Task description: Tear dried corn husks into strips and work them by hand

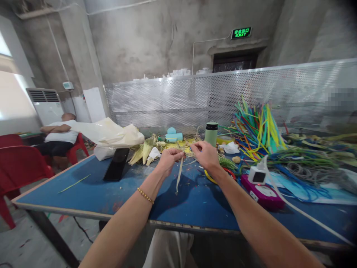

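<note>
My left hand point(169, 160) is closed in a pinch above the middle of the blue table point(119, 197). From its fingertips hangs a narrow pale strip point(180, 175), which looks like dried leaf or husk. Just to the right, my right hand point(205, 153) has thumb and forefinger bent together, apart from the left. What its fingers hold, if anything, is too small to make out. Beyond both hands lies a litter of dry plant scraps. Yellowish corn husks point(147, 149) and a crumpled white tissue point(154, 153) lie left of the left hand.
A black phone point(116, 164) and a white plastic bag point(119, 134) are at left. Behind my right hand stands a green bottle point(211, 134). To the right are colourful pipe cleaners point(259, 128), a magenta power strip point(262, 192) and cords. A seated person point(61, 132) is at far left.
</note>
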